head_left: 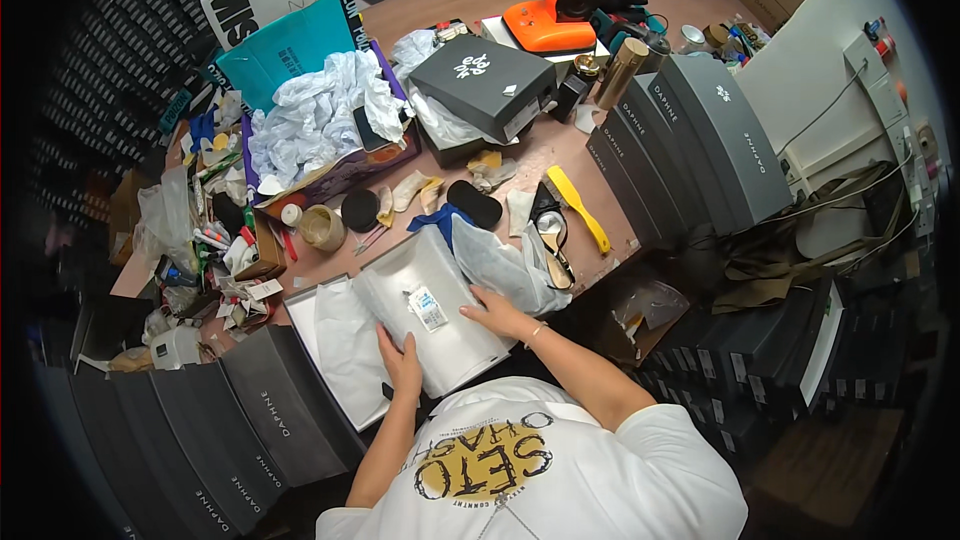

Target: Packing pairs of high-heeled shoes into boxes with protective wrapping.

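Between my hands is a white-lined shoe box lid (465, 352), inner side up. A small printed tag (428, 310) lies inside it. My left hand (402, 365) grips the lid's left edge, thumb and fingers partly apart. My right hand (497, 316) holds its right edge, with fingers reaching over the rim. Against the lid's left side is an open shoe box with white tissue paper (347, 352) in it. Just beyond my right hand sits a bundle of pale wrapping (505, 265), and a dark strappy shoe (552, 240) with a light insole lies by it.
Dark shoe boxes stand in a row at the left (285, 410) and on the table's right (700, 140). Farther back are a yellow brush (578, 208), a glue jar (321, 228), a bin of crumpled paper (325, 115), a closed grey shoe box (482, 85) and an orange machine (550, 22).
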The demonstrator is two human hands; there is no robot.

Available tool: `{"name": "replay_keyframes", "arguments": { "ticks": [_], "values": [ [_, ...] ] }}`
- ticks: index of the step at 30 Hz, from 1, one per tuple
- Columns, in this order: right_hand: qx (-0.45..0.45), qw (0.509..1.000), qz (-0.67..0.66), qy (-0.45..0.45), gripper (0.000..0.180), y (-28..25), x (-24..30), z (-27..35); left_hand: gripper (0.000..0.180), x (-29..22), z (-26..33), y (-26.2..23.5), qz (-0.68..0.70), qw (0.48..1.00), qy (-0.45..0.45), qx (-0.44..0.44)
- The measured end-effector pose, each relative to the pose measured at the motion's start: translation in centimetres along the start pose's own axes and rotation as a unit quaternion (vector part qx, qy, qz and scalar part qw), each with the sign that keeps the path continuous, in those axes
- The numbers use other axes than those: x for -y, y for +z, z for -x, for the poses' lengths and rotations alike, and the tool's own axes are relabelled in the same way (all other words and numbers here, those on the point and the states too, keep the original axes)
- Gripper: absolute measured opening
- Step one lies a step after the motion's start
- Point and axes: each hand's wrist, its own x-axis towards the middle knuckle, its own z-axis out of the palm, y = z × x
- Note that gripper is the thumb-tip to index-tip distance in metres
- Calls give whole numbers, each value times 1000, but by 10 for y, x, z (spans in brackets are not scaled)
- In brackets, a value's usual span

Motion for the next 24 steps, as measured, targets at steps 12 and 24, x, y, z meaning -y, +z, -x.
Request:
{"name": "replay_keyframes", "arguments": {
  "ticks": [12, 24],
  "values": [
    [-329, 944, 14, 20, 58, -129, -84, 8, 36, -108, 3, 21, -77, 964, 198, 161],
    [268, 550, -782, 119, 53, 3, 84, 92, 61, -151, -25, 7, 586, 729, -223, 275]
  ]
}}
